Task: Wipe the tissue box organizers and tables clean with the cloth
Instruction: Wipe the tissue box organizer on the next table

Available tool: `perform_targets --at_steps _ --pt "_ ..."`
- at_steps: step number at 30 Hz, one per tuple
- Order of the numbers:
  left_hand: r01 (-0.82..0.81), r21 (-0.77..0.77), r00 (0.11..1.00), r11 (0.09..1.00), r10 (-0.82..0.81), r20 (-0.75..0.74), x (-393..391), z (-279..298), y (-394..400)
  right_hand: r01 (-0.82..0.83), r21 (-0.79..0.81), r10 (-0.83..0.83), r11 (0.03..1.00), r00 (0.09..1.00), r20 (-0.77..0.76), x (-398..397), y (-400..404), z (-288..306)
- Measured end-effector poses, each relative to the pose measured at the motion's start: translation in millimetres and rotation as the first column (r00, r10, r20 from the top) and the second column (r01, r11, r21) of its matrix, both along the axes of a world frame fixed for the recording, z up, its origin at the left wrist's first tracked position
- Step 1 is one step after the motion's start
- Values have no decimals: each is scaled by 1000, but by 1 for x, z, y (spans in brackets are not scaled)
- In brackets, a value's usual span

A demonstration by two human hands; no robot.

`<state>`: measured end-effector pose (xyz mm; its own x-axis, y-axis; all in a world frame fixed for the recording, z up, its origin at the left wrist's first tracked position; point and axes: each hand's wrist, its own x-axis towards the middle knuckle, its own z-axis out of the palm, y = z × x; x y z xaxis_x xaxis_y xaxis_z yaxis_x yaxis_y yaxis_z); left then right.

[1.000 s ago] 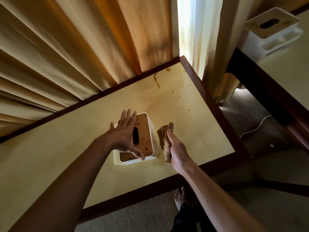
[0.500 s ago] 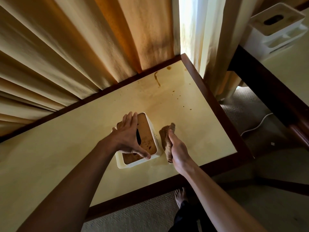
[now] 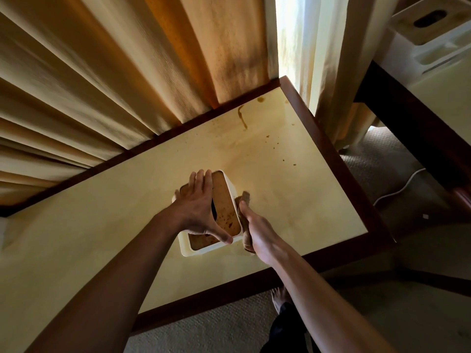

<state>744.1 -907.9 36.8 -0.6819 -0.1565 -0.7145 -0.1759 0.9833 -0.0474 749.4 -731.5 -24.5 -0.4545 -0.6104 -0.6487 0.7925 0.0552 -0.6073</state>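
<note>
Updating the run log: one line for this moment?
left hand steadies organizer | right hand wipes its side with cloth | table stained

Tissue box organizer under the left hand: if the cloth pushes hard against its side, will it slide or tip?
Probably slides: the tissue box organizer looks like thin hollow plastic on a smooth table, so likely light. The left hand spread over its lid should stop that. Tipping seems unlikely while the cloth in the right hand presses low on the side.
</note>
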Motion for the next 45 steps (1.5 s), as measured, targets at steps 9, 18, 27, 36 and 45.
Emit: perform_targets --at_steps 9,18,27,36,45 --pt "-21 37 1000 999 21 -1 1 -1 3 -17 -3 17 1000 999 -34 -35 -25 9" --pt "-23 48 1000 999 23 -1 1 -1 3 195 -99 -207 976 968 -140 -43 -36 25" --pt "-18 40 1000 999 19 -17 3 0 4 188 -150 -217 971 953 -212 3 -9 15" --pt "-20 57 999 998 22 -40 4 -5 0 21 -53 -25 998 998 -66 -2 -3 0" --pt "-24 62 999 998 26 -32 3 -4 3 -22 -10 21 1000 997 -69 -42 -30 -1"
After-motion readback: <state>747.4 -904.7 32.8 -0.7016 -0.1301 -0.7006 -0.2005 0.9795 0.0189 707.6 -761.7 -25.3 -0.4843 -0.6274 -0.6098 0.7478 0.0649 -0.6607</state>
